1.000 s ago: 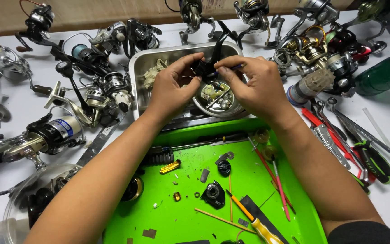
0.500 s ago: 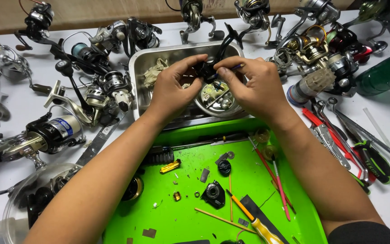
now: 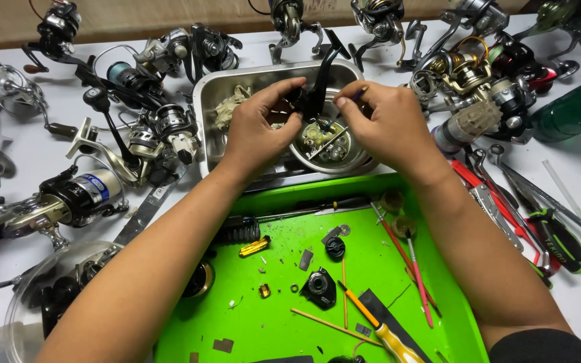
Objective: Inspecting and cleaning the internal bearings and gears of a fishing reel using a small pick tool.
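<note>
Black reel part point(image 3: 317, 84) sat pinched in left hand point(image 3: 258, 128) fingertips, long axis upright and tilted, above the small metal bowl point(image 3: 327, 138). Right hand point(image 3: 388, 124) fingers were closed on a thin tool point(image 3: 356, 93) just beside it, inside the steel tray point(image 3: 210, 101).

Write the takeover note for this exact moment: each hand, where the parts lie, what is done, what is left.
Left hand: grips the black reel body over the steel tray.
Right hand: pinches a thin tool at the reel body.
Small parts sit in the round dish below.
Done: loose parts lie on the green tray, with a yellow-handled screwdriver.
Left: reel body not reassembled.
</note>
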